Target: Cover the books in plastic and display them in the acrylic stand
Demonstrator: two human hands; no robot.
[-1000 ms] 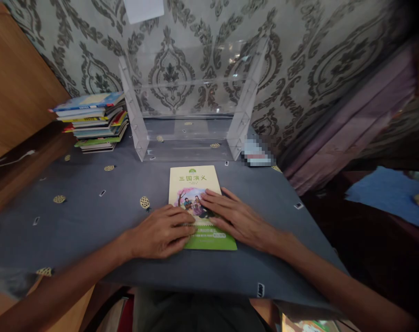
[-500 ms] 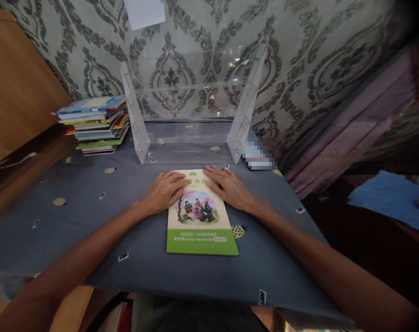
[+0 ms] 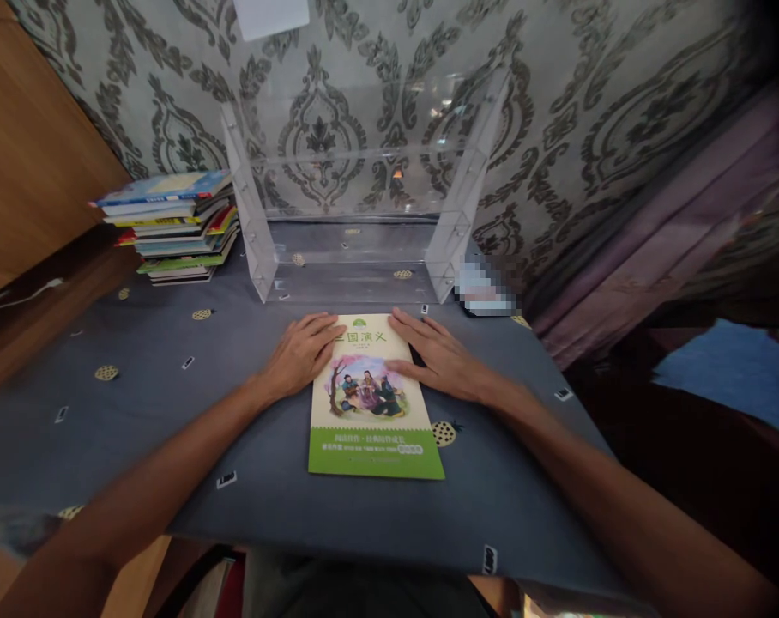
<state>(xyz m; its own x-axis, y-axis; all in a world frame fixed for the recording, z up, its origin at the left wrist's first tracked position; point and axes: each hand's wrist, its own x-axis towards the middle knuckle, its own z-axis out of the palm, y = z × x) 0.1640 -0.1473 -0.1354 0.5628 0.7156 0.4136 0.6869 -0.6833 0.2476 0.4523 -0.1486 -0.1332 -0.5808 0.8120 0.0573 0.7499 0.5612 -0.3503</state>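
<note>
A closed book (image 3: pixel 370 442) lies flat on the table, its illustrated cream cover with a green lower band facing up. On its upper left edge rests my left hand (image 3: pixel 303 354), palm down with the fingers stretched out and partly over the cover. Opposite, my right hand (image 3: pixel 442 356) lies over the upper right edge, fingers spread and the thumb on the cover picture. Neither hand is wrapped round the book. Just beyond the book stands a clear plastic rack (image 3: pixel 357 296) with tiered shelves.
A stack of books (image 3: pixel 180 227) stands at the back left beside a wooden panel (image 3: pixel 39 146). A blurred-out item (image 3: pixel 486 292) lies right of the rack. Dark grey cloth (image 3: pixel 151 438) covers the table. A purple curtain (image 3: pixel 660 257) hangs on the right.
Both hands have shifted slightly apart toward the book's side edges, uncovering more of the title. The book has stayed in place.
</note>
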